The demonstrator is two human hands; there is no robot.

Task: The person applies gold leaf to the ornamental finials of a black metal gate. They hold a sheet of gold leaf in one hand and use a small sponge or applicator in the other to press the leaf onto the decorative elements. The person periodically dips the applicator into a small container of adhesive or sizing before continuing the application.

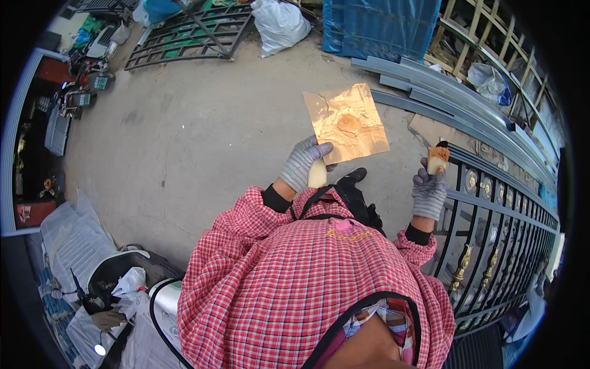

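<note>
Head view: a gold-smeared square board (348, 123) is held up by its pale handle in the closed, gloved left hand (302, 163). A paintbrush (437, 158) is gripped upright in the gloved right hand (428, 193), just beside a black iron gate (491, 209) with gold ornaments.

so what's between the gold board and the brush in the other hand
Only bare concrete ground shows between the gold-painted board in the left hand and the brush in the right hand, in the head view.
</note>
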